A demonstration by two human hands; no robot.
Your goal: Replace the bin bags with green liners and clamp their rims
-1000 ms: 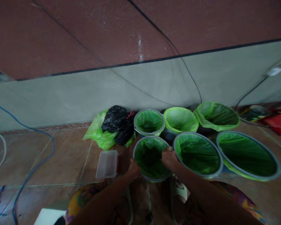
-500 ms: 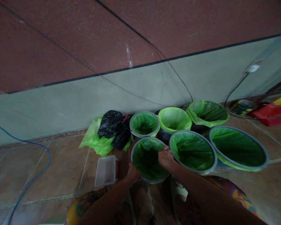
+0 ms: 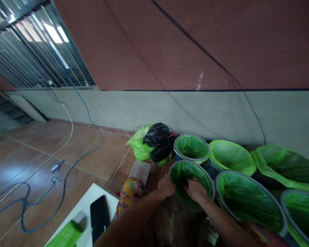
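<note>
1. Subject: a grey-rimmed bucket (image 3: 193, 162) lined with a green plastic liner (image 3: 186, 175), standing on the tiled floor (image 3: 106, 152) at the near end of a group of similar lined buckets (image 3: 248, 202)
2. Left hand (image 3: 165, 187): the fingers (image 3: 170, 183) were partly curled at the bucket's near-left rim; whether they gripped it could not be told
3. Right hand (image 3: 195, 190): the fingers (image 3: 191, 183) were bent over the mouth of the bucket, near the liner; any grip was likewise unclear
4. Handling (judged): the liner appeared thin, soft and apt to slip, while the rim looked stiffer and probably offered the surest hold; the bucket seemed light
5. Surroundings: a black plastic bag (image 3: 158, 135) lay far left against the wall, and a clear plastic tub (image 3: 140, 171) stood just left of the bucket
</note>
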